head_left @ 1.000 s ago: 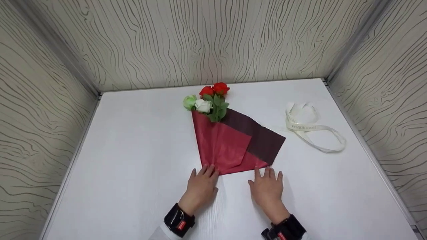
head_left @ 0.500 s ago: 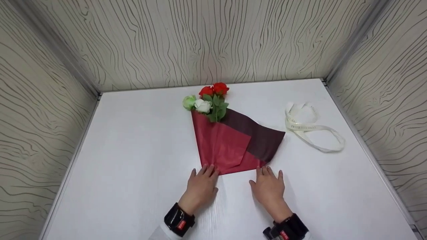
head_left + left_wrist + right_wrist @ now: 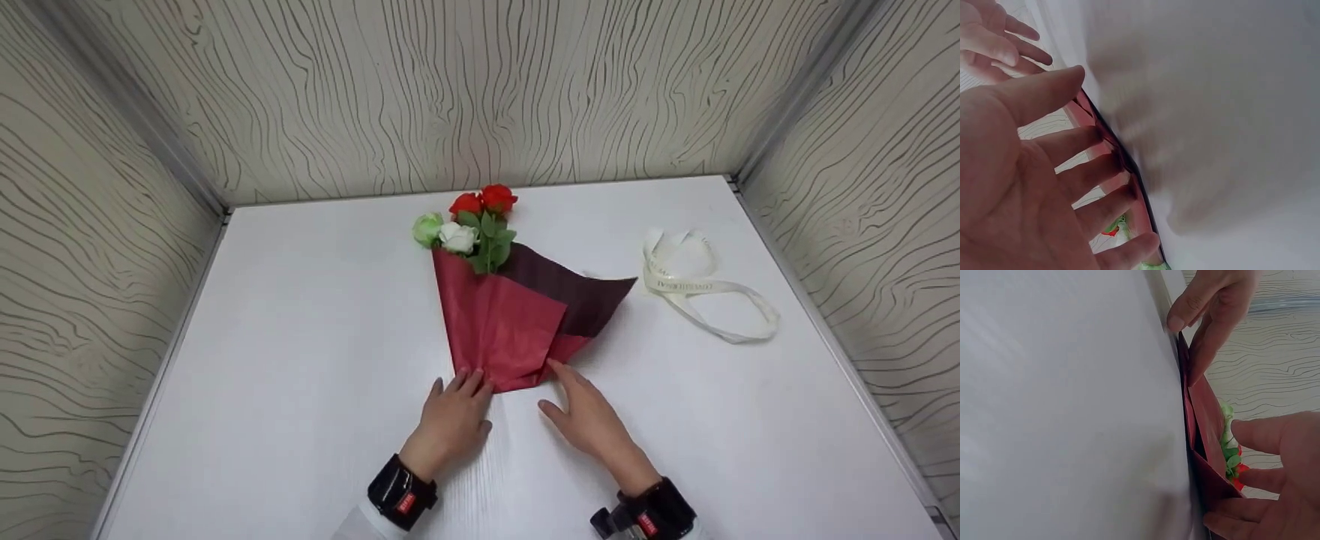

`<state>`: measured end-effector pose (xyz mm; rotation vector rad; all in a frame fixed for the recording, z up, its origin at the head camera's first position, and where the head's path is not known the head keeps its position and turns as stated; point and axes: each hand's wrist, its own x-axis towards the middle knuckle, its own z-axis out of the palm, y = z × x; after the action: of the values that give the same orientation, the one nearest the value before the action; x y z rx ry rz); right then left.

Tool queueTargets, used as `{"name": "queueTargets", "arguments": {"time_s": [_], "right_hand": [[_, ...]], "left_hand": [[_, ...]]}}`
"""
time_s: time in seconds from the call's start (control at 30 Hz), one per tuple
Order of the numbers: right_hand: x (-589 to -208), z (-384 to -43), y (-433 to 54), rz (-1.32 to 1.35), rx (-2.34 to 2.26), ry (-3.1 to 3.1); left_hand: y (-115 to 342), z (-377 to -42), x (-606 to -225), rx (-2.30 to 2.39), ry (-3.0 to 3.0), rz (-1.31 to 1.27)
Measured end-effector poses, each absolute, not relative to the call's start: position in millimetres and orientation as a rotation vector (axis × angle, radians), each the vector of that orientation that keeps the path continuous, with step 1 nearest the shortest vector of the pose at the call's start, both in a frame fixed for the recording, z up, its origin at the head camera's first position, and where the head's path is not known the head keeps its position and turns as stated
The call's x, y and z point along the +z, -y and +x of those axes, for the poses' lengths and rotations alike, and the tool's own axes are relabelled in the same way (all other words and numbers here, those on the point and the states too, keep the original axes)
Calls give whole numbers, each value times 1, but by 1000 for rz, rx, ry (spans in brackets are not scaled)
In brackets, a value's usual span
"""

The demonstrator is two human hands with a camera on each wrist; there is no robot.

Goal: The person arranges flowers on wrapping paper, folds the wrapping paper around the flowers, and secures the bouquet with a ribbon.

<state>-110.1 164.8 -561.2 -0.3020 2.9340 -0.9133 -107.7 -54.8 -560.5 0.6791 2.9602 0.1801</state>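
A small bouquet lies on the white table, with red roses (image 3: 498,199), a white rose (image 3: 458,238) and a pale green bloom (image 3: 427,229) above its red wrapping paper (image 3: 517,322). The straight fingers of my left hand (image 3: 454,424) press on the paper's lower end. At the lower right edge, my right hand (image 3: 592,420) pushes the paper's flap with extended fingers; the flap's dark side (image 3: 570,292) faces up. In the right wrist view the folded edge (image 3: 1204,467) stands raised beside the fingers of the right hand (image 3: 1280,478).
A cream printed ribbon (image 3: 705,288) lies in loose loops at the right of the table (image 3: 300,315). Patterned panels (image 3: 465,90) enclose the table at the back and both sides. Each wrist wears a black strap (image 3: 403,493).
My right hand has moved left and slightly up, turning the paper's right flap inward, so its lower corner has lifted and folded. The left hand has stayed in place.
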Motion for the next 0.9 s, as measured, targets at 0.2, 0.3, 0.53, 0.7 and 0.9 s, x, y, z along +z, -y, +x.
{"name": "queueTargets", "arguments": {"time_s": [0.2,0.3,0.53,0.7,0.9], "right_hand": [[-560,-109,-161,-395,-973,-2917],[-561,-108,-161,-446,-965,-2897],[-557,-108,-161,-545,-992,-2841],[-549,-108,-158,-607,-1051,-2771],[-544,-112,-148,-736,-1053,-2710]], "left_hand": [[56,-109,-562,222,-2978,729],[56,-110,-563,237,-2982,742],[59,-109,-564,304,-2982,760],[60,-108,-564,319,-2979,775],[60,-110,-565,333,-2975,804]]}}
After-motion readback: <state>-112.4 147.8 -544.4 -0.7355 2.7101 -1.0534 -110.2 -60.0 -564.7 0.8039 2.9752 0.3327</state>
